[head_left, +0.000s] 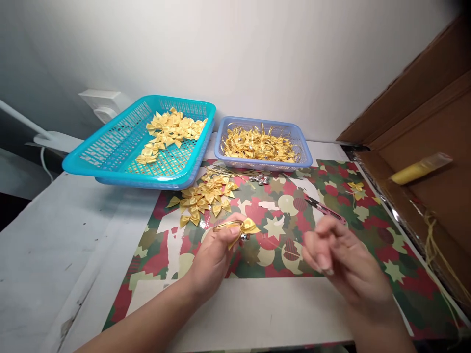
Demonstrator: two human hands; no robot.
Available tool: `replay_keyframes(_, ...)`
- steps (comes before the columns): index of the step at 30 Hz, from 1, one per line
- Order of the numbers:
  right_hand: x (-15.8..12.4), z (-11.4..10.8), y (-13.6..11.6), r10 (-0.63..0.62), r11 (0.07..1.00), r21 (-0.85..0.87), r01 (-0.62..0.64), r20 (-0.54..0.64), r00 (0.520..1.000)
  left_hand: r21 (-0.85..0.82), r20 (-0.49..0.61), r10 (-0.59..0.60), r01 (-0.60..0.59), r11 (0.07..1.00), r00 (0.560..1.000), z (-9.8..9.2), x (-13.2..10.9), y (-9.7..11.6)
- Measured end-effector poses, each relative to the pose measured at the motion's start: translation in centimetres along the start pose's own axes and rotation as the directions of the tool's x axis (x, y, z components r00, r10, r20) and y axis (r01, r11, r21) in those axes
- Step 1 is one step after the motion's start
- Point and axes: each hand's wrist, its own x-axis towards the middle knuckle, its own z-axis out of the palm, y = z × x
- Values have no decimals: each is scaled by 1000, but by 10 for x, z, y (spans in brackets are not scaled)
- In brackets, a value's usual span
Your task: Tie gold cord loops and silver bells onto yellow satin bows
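Note:
My left hand is closed, pinching a yellow ribbon bow together with a loop of gold wire. A small silver bell hangs at the bow's underside. From near the bow a thin, faint strand runs toward the right. My right hand is raised over the table, its fingers curled in and slightly blurred; whether they grip the strand's end I cannot make out. Just beyond my left hand lies a loose pile of yellow bows.
A turquoise basket holds yellow bows. Bows with gold wire fill a blue-violet basket. Silver bells and gold wires lie before it. Pink-handled thread snips rest nearby. Cardboard walls the right side, with a yellow tube.

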Motion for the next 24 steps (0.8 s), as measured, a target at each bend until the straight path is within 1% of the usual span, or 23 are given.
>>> replay_keyframes(2,-2,-7,-7,35,999,29,-34,-50,998,-37,-40,56,-57,998,998,-2,1,2)
replay_keyframes(3,-3,-10,-9,53,997,55,-50,-55,997,-52,-49,81,-83,995,996,-2,1,4)
replay_keyframes(5,-4,-14,-12,66,989,136,-62,-22,998,-72,-55,109,-113,991,992,-4,2,5)
replay_keyframes(7,-2,-16,-13,47,974,221,-53,31,998,-86,-52,112,-117,989,992,-4,2,6)
replay_keyframes(10,3,-15,-13,44,958,281,-56,49,998,-86,-44,129,-132,988,991,-5,2,6)
replay_keyframes(13,10,-10,-7,134,956,255,-143,52,990,-13,-36,189,-189,982,981,-6,2,7)
replay_keyframes(16,17,-5,3,255,939,216,-267,78,964,107,-18,250,-246,963,968,-8,0,8)
replay_keyframes(18,21,-4,12,300,927,210,-309,74,951,159,32,269,-271,949,963,-9,-1,10)
replay_keyframes(20,27,-4,19,309,924,220,-313,52,950,178,118,267,-285,942,956,-9,-3,13)
replay_keyframes(22,33,-4,24,286,932,226,-282,18,958,169,221,242,-282,945,945,-9,-6,15)
replay_keyframes(24,38,-4,28,230,953,208,-219,-30,973,157,314,189,-247,956,931,-7,-9,18)
